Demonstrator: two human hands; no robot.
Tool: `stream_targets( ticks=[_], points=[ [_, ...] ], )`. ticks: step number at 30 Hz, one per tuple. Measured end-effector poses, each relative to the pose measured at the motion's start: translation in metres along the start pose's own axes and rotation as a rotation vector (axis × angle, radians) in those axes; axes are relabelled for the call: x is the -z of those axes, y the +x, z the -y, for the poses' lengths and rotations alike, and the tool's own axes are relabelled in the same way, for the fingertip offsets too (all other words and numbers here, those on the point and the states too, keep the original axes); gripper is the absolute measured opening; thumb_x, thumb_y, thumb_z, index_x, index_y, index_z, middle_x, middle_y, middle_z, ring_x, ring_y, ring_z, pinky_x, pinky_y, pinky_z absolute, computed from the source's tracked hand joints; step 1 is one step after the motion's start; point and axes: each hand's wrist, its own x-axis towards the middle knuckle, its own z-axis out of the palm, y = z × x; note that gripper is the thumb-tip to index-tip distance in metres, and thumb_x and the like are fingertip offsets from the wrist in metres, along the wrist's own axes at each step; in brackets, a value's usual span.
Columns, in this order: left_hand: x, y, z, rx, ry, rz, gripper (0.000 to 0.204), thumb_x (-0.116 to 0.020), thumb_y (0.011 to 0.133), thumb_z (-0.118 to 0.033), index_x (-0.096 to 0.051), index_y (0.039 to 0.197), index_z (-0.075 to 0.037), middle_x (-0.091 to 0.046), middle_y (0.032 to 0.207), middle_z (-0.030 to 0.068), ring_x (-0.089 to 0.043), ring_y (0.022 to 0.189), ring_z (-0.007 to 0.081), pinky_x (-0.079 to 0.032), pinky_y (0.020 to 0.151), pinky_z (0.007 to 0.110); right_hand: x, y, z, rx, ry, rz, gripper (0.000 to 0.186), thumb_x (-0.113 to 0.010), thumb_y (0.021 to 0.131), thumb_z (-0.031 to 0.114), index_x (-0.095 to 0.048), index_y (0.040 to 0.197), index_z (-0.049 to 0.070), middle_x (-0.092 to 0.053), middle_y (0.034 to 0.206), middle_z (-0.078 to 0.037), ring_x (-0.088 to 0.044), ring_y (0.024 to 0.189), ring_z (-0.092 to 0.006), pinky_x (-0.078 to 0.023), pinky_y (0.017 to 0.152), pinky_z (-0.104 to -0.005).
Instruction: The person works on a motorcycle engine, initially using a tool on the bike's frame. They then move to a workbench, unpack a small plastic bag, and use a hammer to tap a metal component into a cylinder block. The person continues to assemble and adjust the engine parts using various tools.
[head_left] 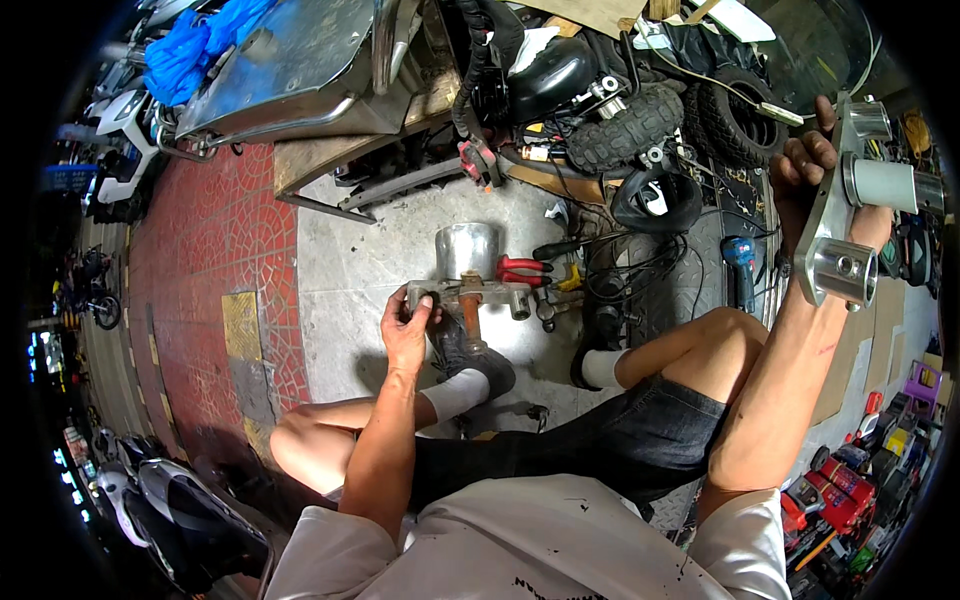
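Observation:
Between my feet my left hand (408, 335) pinches the left end of a worn fork clamp (495, 290), a grey metal bar with a rusty brown stem (471, 322) pointing down. Just beyond it stands a shiny silver metal cylinder (467, 247), partly covered by the clamp. Up at the right, my right hand (806, 165) grips a clean silver fork clamp (828, 215), a flat plate with round sockets and a pale central tube (880, 184). My fingers wrap behind this plate, and part of the hand is hidden by it.
Red-handled pliers (525, 271), a hammer (546, 312) and black cables (640, 275) lie past the clamp. A blue power drill (739, 272) stands by my right knee. Knobbly tyres (630, 135) and a wooden bench (340, 155) are beyond. Red tools (838, 492) crowd the lower right.

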Motion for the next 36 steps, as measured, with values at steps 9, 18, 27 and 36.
stream_targets(
  ticks=[9,18,27,36],
  points=[
    [0.012,0.021,0.003,0.064,-0.080,-0.049,0.055,-0.078,0.095,-0.017,-0.054,0.138,0.008,-0.070,0.100,0.0136,-0.072,0.077,0.0206,-0.063,0.068,0.031,-0.011,-0.004,-0.003,0.058,-0.042,-0.094,0.070,-0.050,0.100,0.049,-0.052,0.138,-0.009,-0.061,0.084,-0.005,-0.053,0.070,-0.0156,-0.043,0.070,-0.0307],
    [0.039,0.078,0.007,0.130,-0.279,-0.110,0.030,-0.074,0.097,-0.033,-0.063,0.104,-0.006,-0.064,0.085,0.0068,-0.063,0.066,0.0211,-0.051,0.052,0.034,-0.015,0.009,-0.003,0.069,0.018,-0.231,0.092,-0.036,0.096,0.077,-0.065,0.123,-0.007,-0.066,0.069,-0.013,-0.062,0.055,-0.0240,-0.054,0.055,-0.0374],
    [0.122,0.160,0.067,0.491,-0.460,-0.298,0.034,-0.070,0.094,-0.049,-0.065,0.106,-0.018,-0.064,0.096,0.0017,-0.062,0.078,0.0271,-0.051,0.058,0.036,-0.018,-0.004,-0.004,0.067,0.201,-0.073,0.082,-0.045,0.099,0.076,-0.064,0.123,-0.001,-0.060,0.069,-0.005,-0.052,0.054,-0.0177,-0.042,0.057,-0.0344],
    [0.160,0.189,0.092,0.646,-0.544,-0.403,0.047,-0.060,0.099,-0.057,-0.063,0.117,-0.014,-0.067,0.115,0.0029,-0.066,0.096,0.0259,-0.063,0.074,0.040,-0.003,-0.005,-0.004,0.023,0.229,-0.098,0.072,-0.048,0.102,0.071,-0.064,0.120,0.002,-0.059,0.075,-0.006,-0.056,0.065,-0.0195,-0.046,0.058,-0.0321]
  ],
)
